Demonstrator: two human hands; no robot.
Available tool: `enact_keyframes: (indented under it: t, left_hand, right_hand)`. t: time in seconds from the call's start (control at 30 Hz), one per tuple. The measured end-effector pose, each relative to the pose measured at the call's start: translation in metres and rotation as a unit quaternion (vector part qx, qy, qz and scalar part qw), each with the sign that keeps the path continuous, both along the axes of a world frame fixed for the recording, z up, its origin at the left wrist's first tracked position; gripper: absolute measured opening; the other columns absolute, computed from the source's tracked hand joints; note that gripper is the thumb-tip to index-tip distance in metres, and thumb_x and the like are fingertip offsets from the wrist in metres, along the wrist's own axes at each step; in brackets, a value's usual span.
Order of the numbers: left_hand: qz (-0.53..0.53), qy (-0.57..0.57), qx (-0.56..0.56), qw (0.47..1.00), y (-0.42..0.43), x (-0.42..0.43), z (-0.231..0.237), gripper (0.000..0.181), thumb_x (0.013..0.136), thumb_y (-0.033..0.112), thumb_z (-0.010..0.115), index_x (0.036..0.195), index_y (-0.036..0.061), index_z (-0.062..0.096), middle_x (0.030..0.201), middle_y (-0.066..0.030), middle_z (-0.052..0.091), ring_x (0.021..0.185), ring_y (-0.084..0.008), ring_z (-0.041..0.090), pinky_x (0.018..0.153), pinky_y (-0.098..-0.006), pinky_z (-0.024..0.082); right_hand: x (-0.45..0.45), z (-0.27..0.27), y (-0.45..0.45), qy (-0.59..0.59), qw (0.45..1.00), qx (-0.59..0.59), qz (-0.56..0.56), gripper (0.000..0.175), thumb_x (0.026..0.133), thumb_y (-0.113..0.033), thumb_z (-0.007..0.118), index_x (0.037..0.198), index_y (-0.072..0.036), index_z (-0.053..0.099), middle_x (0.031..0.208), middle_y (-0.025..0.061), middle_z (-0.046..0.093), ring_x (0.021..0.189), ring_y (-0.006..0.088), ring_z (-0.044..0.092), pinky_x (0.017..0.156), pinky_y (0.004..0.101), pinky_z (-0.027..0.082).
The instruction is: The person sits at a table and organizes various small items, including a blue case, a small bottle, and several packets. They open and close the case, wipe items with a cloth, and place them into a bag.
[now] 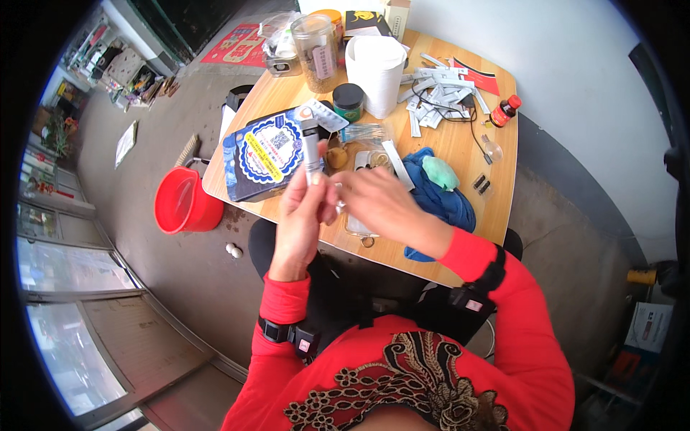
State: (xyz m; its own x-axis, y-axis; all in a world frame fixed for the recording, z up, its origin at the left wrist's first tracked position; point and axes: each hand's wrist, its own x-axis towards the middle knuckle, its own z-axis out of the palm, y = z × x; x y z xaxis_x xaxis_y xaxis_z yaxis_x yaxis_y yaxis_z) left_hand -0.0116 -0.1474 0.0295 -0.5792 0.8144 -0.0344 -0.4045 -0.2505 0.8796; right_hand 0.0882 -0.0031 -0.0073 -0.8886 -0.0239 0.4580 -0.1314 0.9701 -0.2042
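My left hand (302, 215) holds a slim silver cylinder with a dark top (309, 141), perhaps a small torch, pointing away from me. Close beside it, my right hand (380, 202) is blurred, its fingertips near a small shiny piece (340, 206) at my left fingers. What the right fingers grip cannot be made out. Beyond the left hand lies a blue printed box (269, 151). Partly hidden under the right hand is a clear plastic case (360, 225), with a metal ring (367, 242) at its near edge.
A blue cloth (431, 202) with a pale green bundle (440, 172) lies right of my hands. Farther back stand a white paper roll (375, 75), a plastic jar (317, 59) and scattered sachets (439, 94). A glass bulb (491, 149) lies near the right edge. A red bucket (186, 202) is on the floor.
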Motion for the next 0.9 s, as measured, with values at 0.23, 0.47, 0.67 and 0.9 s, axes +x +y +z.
enact_keyframes:
  t: [0.23, 0.47, 0.67, 0.9]
  left_hand:
    - [-0.011, -0.018, -0.005, 1.0, -0.025, -0.01, 0.016, 0.058, 0.101, 0.008, 0.044, 0.155, 0.0026, 0.024, 0.093, -0.0051, 0.057, 0.065, -0.0113, 0.048, 0.062, -0.0231, 0.042]
    - [-0.094, 0.096, -0.068, 0.989, 0.004, 0.01, -0.011, 0.028, 0.108, 0.013, 0.036, 0.133, 0.0009, 0.04, 0.094, -0.0109, 0.065, 0.059, -0.0118, 0.058, 0.057, -0.0233, 0.049]
    - [-0.189, 0.245, -0.166, 0.936, 0.025, 0.041, -0.028, 0.014, 0.104, 0.009, 0.044, 0.11, -0.0025, 0.049, 0.074, -0.0082, 0.062, 0.058, -0.0156, 0.061, 0.055, -0.0297, 0.049]
    - [-0.236, 0.286, -0.154, 0.916, 0.034, 0.052, -0.022, 0.013, 0.104, 0.011, 0.045, 0.109, 0.0011, 0.051, 0.07, -0.0072, 0.064, 0.058, -0.0167, 0.061, 0.057, -0.0303, 0.049]
  right_hand:
    - [-0.019, -0.006, -0.004, 0.0, 0.994, -0.105, -0.012, 0.024, 0.082, -0.006, 0.064, 0.106, -0.006, 0.063, 0.093, 0.0051, 0.059, 0.088, 0.0243, 0.059, 0.076, 0.0355, 0.046]
    - [0.023, 0.021, 0.0, 0.074, 0.803, -0.591, -0.026, 0.031, 0.095, -0.009, 0.067, 0.121, 0.002, 0.056, 0.112, 0.0083, 0.061, 0.106, 0.0135, 0.059, 0.088, 0.0299, 0.05]
    - [0.035, 0.005, -0.014, 0.118, 0.776, -0.618, -0.043, 0.063, 0.097, -0.003, 0.06, 0.151, 0.001, 0.027, 0.135, 0.0143, 0.054, 0.122, 0.0164, 0.052, 0.103, 0.0314, 0.043]
    - [0.041, 0.001, -0.008, 0.148, 0.662, -0.717, -0.156, 0.025, 0.099, -0.009, 0.059, 0.121, 0.002, 0.055, 0.098, 0.0036, 0.062, 0.083, 0.0093, 0.062, 0.075, 0.0241, 0.052]
